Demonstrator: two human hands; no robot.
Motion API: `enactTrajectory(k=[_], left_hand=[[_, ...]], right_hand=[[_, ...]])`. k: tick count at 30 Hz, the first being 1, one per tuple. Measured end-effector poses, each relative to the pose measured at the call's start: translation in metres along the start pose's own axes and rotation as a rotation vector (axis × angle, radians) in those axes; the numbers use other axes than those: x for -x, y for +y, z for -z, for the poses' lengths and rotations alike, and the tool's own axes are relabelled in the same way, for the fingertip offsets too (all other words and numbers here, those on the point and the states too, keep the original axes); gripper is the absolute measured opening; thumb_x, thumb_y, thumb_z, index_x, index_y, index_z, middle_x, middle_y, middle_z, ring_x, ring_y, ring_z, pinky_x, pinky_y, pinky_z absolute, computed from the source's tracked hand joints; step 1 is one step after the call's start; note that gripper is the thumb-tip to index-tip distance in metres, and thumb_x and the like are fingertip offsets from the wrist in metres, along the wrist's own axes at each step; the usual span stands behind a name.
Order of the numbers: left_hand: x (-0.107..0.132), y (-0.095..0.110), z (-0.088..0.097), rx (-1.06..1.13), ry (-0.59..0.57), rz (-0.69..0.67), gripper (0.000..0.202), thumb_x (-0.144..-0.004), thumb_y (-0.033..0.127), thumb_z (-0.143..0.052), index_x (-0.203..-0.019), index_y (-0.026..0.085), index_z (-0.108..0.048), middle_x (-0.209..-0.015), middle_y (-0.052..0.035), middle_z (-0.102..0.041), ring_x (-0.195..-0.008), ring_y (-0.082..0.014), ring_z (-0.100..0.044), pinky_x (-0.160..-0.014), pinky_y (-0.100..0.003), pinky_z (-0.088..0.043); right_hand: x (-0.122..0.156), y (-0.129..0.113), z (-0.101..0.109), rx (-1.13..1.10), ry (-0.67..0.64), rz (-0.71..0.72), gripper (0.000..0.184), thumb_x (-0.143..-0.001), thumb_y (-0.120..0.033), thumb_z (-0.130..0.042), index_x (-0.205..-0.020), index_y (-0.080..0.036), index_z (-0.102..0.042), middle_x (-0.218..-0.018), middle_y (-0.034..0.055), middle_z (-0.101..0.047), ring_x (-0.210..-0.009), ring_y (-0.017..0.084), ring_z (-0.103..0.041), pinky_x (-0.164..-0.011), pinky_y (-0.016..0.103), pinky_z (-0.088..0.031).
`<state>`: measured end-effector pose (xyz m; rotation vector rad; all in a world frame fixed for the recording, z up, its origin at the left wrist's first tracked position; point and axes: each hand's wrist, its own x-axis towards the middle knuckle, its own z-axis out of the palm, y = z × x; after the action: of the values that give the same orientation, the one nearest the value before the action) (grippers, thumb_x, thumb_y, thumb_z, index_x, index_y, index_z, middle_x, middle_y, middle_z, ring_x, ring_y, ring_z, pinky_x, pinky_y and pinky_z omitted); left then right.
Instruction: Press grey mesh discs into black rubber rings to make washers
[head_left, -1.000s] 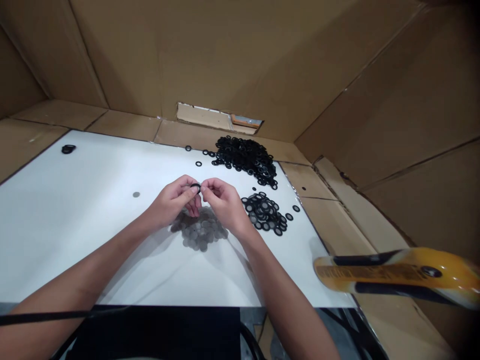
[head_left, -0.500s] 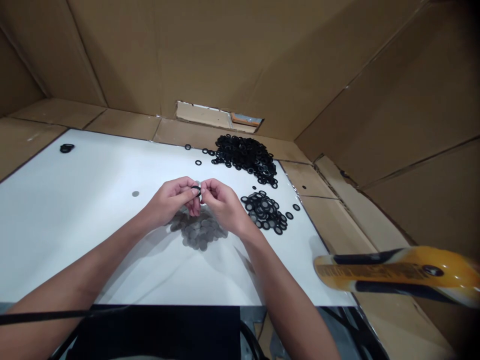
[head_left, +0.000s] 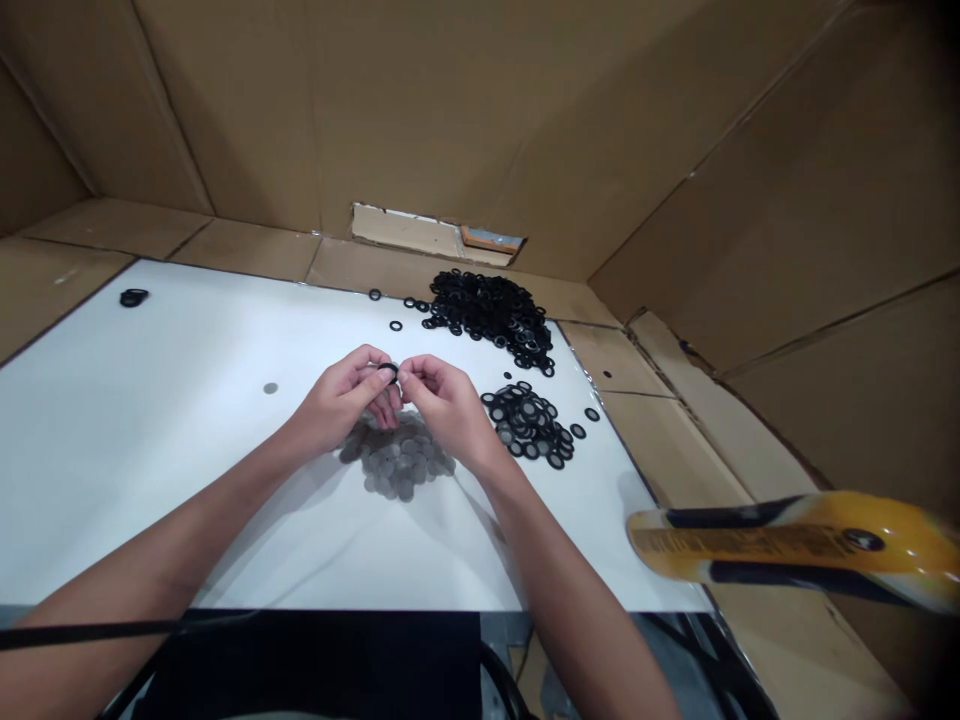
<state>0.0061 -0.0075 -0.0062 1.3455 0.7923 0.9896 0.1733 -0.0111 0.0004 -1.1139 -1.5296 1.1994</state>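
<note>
My left hand (head_left: 349, 395) is closed, with thumb and fingers pinching a small black ring (head_left: 390, 370). From the other side my right hand (head_left: 439, 395) grips the ring's right edge between thumb and fingertips. Whether a disc sits inside the ring is too small to tell. Both hands are above a pile of thin grey mesh-like discs (head_left: 405, 462), partly covering it. To the right of my right hand lies a pile of black rings with grey discs in them (head_left: 531, 420). Farther back is a large heap of black rings (head_left: 491, 315).
A lone grey disc (head_left: 271, 388) lies on the white table (head_left: 165, 420), left of the hands. Some black pieces (head_left: 134, 297) sit at the far left corner. Cardboard walls (head_left: 450, 120) surround the table. A yellow-and-black object (head_left: 757, 540) juts in at the right.
A grey disc edge seen above the ring between my fingers no longer shows. The ring has tilted and moved slightly up and left with my left hand.
</note>
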Motion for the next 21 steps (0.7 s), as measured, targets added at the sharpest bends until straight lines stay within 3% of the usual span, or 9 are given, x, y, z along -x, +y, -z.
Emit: enactTrajectory(k=[11,21], left_hand=[[-0.0016,0.0042,0.0001,-0.044,0.003,0.06,0.021,-0.092,0.038,-0.062,-0.089,0.018,-0.058,-0.066,0.0,-0.068,-0.059,-0.0152,-0.066,-0.06,-0.027,-0.053],[-0.0001,0.0074,-0.0022,-0.005,0.011,0.035,0.017,-0.092,0.031,-0.063,-0.084,0.016,-0.061,-0.063,-0.0003,-0.068,-0.059,-0.0146,-0.065,-0.062,-0.027,-0.053]], right_hand=[[0.0005,-0.0004,0.0007,-0.013,-0.033,-0.021,0.013,-0.089,-0.031,-0.055,-0.083,-0.02,-0.056,-0.069,-0.0029,-0.063,-0.064,0.014,-0.062,-0.066,0.027,-0.048],[0.0041,0.0,-0.0046,-0.022,-0.036,-0.006,0.008,-0.088,-0.026,-0.052,-0.081,-0.022,-0.051,-0.062,-0.0046,-0.062,-0.06,0.014,-0.061,-0.062,0.027,-0.046]])
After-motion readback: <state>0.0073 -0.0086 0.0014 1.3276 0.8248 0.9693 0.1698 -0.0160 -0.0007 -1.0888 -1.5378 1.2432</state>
